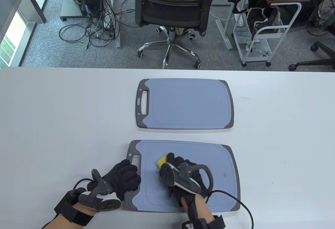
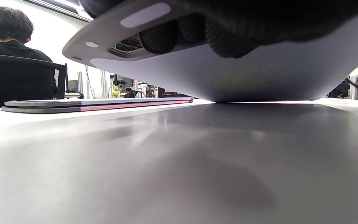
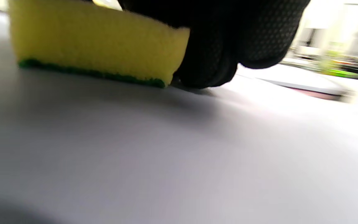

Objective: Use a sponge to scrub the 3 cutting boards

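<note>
A blue-grey cutting board (image 1: 209,161) with a dark rim lies near the table's front edge. My left hand (image 1: 129,174) grips its handle end; in the left wrist view my fingers (image 2: 179,32) curl under that board (image 2: 228,77), whose left edge is tilted up off the table. My right hand (image 1: 178,165) holds a yellow sponge (image 1: 161,161) and presses it onto the board's left-middle. In the right wrist view the sponge (image 3: 95,46) sits green side down on the board (image 3: 166,155). Farther back lies a stack of two boards (image 1: 188,103), also seen edge-on (image 2: 104,104).
The white table (image 1: 52,121) stretches wide on both sides. Beyond its far edge stand a black office chair (image 1: 175,1), a white cart (image 1: 261,35) with a dark bag, and tangled cables (image 1: 94,30). A seated person (image 2: 8,31) shows in the left wrist view.
</note>
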`<act>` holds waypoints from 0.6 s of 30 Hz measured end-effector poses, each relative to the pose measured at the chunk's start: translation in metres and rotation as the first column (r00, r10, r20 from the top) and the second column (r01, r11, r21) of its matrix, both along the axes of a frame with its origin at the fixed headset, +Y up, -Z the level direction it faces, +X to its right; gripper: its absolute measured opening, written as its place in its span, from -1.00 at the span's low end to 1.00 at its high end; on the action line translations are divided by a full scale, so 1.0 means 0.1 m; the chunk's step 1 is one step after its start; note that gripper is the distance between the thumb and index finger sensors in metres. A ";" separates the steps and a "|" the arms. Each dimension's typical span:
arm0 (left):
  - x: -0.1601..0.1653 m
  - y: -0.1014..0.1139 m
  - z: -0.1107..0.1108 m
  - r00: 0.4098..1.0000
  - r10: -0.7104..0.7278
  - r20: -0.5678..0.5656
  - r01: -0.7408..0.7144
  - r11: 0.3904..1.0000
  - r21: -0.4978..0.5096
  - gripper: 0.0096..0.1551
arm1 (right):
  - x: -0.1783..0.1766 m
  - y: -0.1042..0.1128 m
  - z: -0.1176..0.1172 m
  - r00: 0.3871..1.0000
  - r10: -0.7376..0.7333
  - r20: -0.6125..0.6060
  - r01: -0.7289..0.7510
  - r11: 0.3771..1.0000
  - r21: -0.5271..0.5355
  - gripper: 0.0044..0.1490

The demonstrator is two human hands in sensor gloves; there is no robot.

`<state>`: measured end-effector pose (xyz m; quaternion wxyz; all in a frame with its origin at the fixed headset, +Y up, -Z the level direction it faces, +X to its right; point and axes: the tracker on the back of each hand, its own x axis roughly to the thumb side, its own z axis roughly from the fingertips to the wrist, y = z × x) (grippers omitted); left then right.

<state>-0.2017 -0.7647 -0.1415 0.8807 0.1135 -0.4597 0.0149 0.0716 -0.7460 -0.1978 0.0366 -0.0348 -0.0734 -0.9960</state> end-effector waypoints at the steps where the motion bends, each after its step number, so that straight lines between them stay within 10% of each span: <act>1: 0.00 0.00 0.00 1.000 0.000 0.000 0.000 1.000 0.000 -0.53 | 0.28 -0.05 -0.06 0.993 0.013 0.117 -0.011 1.000 -0.013 -0.07; 4: 0.00 0.00 0.01 1.000 0.000 0.002 0.000 1.000 0.005 -0.52 | 1.08 -0.18 -0.08 0.909 -0.012 0.417 0.038 0.998 -0.055 -0.07; 8: 0.00 0.00 0.00 1.000 0.002 0.003 -0.002 1.000 0.004 -0.52 | 1.29 -0.22 -0.02 0.844 -0.204 0.497 0.209 0.977 0.047 -0.06; 13: 0.00 0.00 -0.01 1.000 0.005 0.000 -0.005 1.000 -0.007 -0.53 | 0.33 -0.09 -0.04 0.994 -0.071 0.088 0.070 0.998 0.006 -0.07; 18: 0.00 0.00 0.00 1.000 0.000 -0.002 0.000 1.000 -0.004 -0.53 | -0.89 0.13 0.41 0.899 -0.081 -0.431 0.110 0.993 0.043 -0.06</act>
